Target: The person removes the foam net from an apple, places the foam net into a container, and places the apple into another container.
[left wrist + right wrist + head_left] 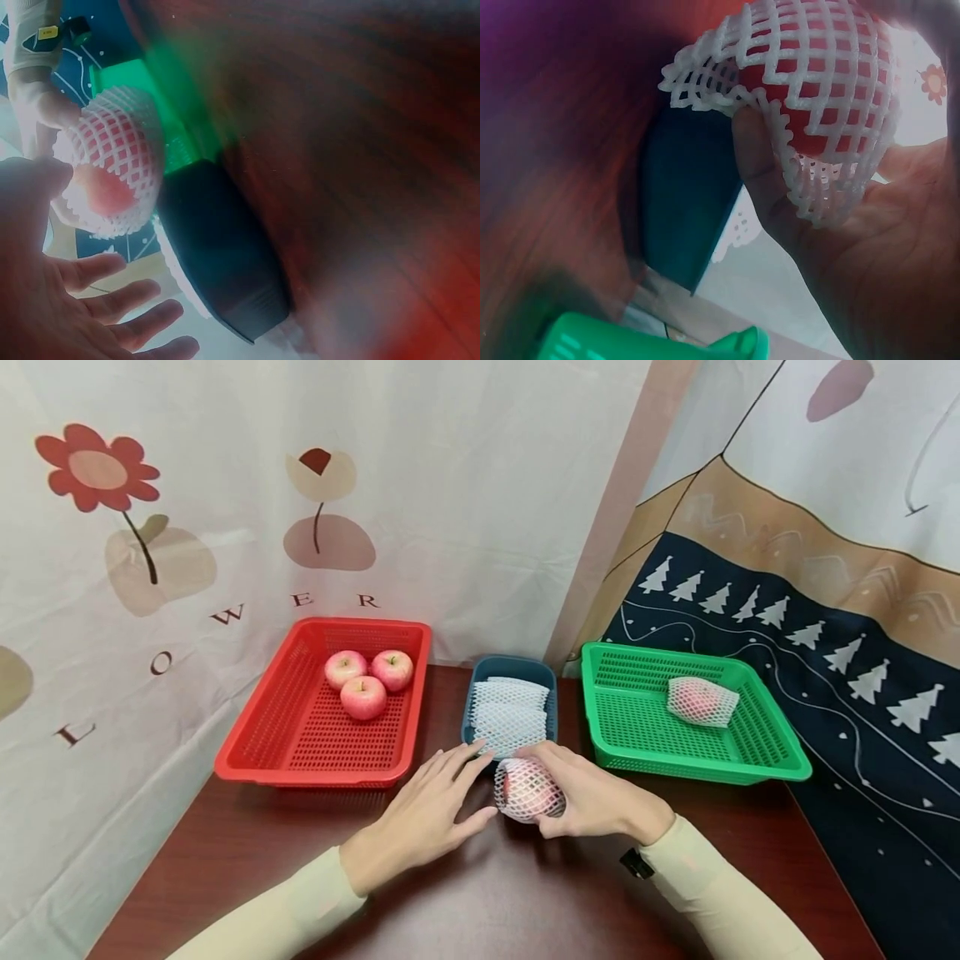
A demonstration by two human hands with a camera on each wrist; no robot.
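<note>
An apple (pixel 531 790) in a white foam net sleeve is held in my right hand (pixel 600 795), thumb and fingers on either side of it. In the right wrist view the net (pixel 817 82) wraps the red fruit, its ends loose and ruffled. My left hand (pixel 423 810) is just left of the apple with its fingers spread, holding nothing. The left wrist view shows those fingers (pixel 127 307) apart beside the netted apple (pixel 112 161). Just behind both hands, a dark blue basket (pixel 555 710) contains several white foam nets (pixel 510 714).
On the left stands a red basket (pixel 255 752) with three bare apples (pixel 363 697). A green basket (pixel 622 727) on the right has one netted apple (pixel 701 702) in it. All stand on a dark reddish-brown table (pixel 480 910), with a printed curtain (pixel 480 510) behind.
</note>
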